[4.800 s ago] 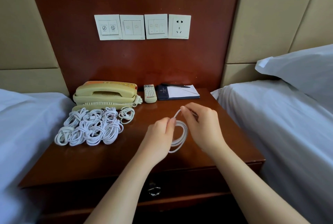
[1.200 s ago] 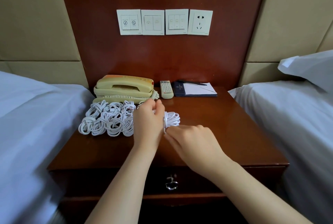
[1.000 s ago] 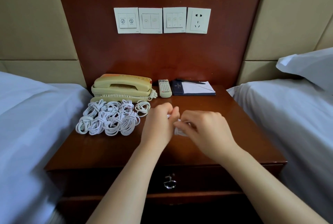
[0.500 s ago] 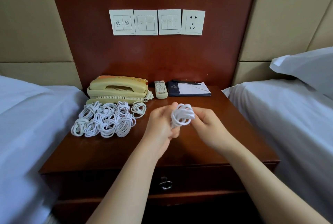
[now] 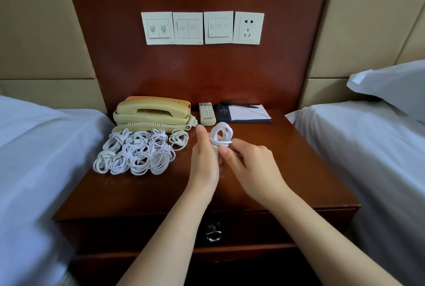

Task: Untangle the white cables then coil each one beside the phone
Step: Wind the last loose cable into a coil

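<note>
Above the middle of the wooden nightstand (image 5: 287,170), a small white cable coil (image 5: 221,135) is held upright between both hands. My left hand (image 5: 204,159) grips its lower part from the left. From the right, my right hand (image 5: 250,166) pinches the wrap around its middle. A beige phone (image 5: 153,113) stands at the back left. Several coiled white cables (image 5: 138,151) lie in a cluster just in front of the phone.
A remote control (image 5: 207,113) and a notepad with a pen (image 5: 243,113) lie at the back of the nightstand. White beds flank it, the left bed (image 5: 34,159) and the right bed (image 5: 368,147). Wall switches and a socket (image 5: 202,27) sit above.
The loose loop from earlier has become a tight small coil. Both hands lifted it from the tabletop beside the cluster and now hold it upright in the air.
</note>
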